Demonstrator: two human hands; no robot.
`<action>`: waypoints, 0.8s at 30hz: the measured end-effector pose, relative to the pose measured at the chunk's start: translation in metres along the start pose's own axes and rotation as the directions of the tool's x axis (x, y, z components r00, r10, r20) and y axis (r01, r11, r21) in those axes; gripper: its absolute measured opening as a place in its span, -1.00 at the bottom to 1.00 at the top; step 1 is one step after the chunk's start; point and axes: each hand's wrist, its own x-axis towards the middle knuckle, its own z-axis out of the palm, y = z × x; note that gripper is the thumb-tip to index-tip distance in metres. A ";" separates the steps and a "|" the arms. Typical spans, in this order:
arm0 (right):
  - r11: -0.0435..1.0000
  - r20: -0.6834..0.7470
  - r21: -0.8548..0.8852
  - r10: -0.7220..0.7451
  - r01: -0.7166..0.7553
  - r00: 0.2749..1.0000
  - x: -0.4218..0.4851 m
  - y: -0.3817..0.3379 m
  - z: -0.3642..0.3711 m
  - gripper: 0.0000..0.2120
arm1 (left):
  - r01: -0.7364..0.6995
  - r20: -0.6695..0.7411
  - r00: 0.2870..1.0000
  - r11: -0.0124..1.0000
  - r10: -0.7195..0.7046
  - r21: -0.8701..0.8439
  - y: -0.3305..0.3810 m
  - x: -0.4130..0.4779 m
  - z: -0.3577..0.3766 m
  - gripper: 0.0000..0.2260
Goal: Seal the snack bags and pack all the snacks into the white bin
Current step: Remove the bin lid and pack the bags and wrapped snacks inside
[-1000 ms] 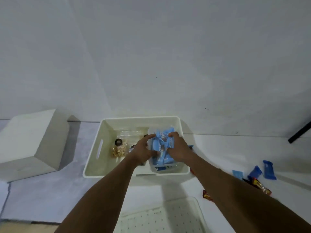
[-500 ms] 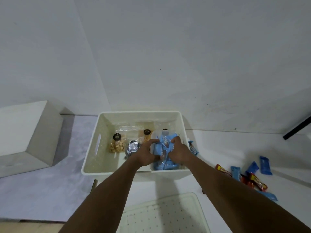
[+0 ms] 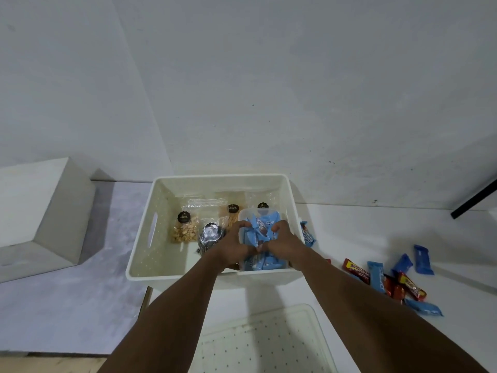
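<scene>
The white bin (image 3: 158, 195) stands on the table against the wall. Inside it, at the right, sits a clear container of blue snack packs (image 3: 265, 262). My left hand (image 3: 231, 243) and my right hand (image 3: 282, 239) both grip that container from either side, thumbs over its blue packs. Left of it in the bin lie a clear bag of nuts (image 3: 185, 230), a silver foil snack (image 3: 211, 232), and two more clear bags with black labels (image 3: 231, 211) at the back.
Loose blue and red snack bars (image 3: 390, 275) lie scattered on the table at the right; one blue bar (image 3: 308, 235) leans by the bin's right wall. A dotted white lid (image 3: 263, 343) lies in front. A white box (image 3: 40, 211) stands at the left.
Both hands have lowered the container of blue packs down into the right side of the bin. The bags behind it have come into view.
</scene>
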 end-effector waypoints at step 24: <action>0.973 -0.114 -0.231 -0.017 -0.010 0.993 0.028 0.020 -0.015 -0.56 | -0.071 0.063 0.996 0.997 0.069 0.037 -0.022 0.022 0.011 -0.36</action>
